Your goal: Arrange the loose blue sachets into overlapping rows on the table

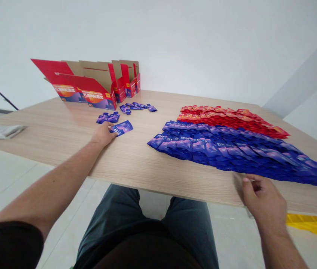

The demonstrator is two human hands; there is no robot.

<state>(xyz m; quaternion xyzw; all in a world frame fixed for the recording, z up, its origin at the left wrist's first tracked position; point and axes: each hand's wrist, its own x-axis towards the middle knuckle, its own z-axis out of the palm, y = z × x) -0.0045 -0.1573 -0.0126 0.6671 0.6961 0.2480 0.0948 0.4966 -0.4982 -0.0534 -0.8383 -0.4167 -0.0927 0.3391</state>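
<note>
My left hand (104,134) is closed on the left end of a blue sachet (122,128), held at the tabletop. Just behind it lies a small group of blue sachets (108,117), with more small sachets (137,107) farther back. My right hand (263,194) is curled at the table's front edge, thumb and forefinger together; whether anything is between them cannot be made out. Beyond it stretch long overlapping rows of blue sachets (217,147). Rows of red sachets (225,117) lie behind the blue ones.
Open red cartons (96,95) stand at the back left of the wooden table (136,168). A flat clear plastic bag (0,131) lies at the left edge. Something yellow (312,224) is below the table at right. A white wall rises behind.
</note>
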